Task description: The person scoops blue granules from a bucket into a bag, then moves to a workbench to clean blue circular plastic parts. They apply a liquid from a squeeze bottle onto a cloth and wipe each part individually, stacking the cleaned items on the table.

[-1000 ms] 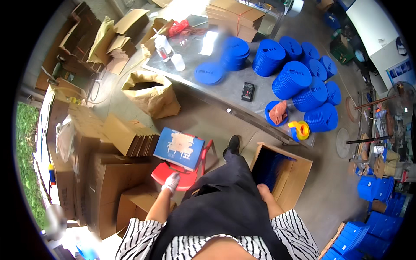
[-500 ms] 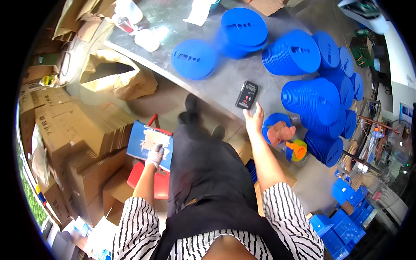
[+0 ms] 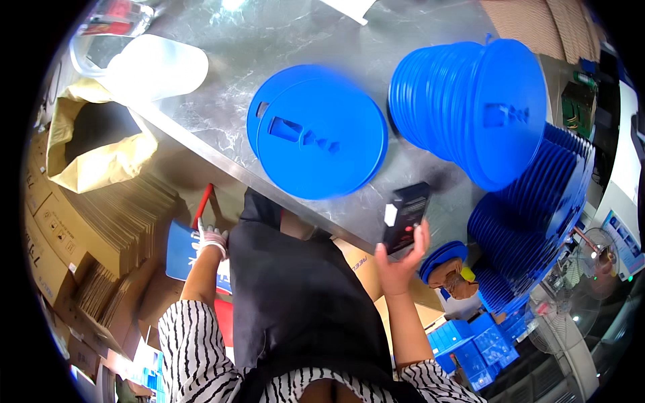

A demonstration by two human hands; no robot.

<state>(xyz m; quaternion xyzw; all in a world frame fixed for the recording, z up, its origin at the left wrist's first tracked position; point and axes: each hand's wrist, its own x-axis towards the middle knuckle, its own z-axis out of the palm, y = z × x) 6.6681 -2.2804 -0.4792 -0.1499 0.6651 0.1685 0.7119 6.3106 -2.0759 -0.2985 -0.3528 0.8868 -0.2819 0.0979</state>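
At table's near edge | right hand (image 3: 398, 260) fingers wrapped round black handset (image 3: 405, 216), lifting it | gloved left hand (image 3: 209, 239) fingers spread, steadying blue box (image 3: 181, 250).

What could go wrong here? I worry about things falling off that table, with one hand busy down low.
The right hand grips the black device only at its lower end, right at the table edge; it might slip and drop to the floor. The tilted stack of blue discs leans toward that edge and may slide if nudged. The gloved left hand rests on the blue box below, so it could hardly catch anything.
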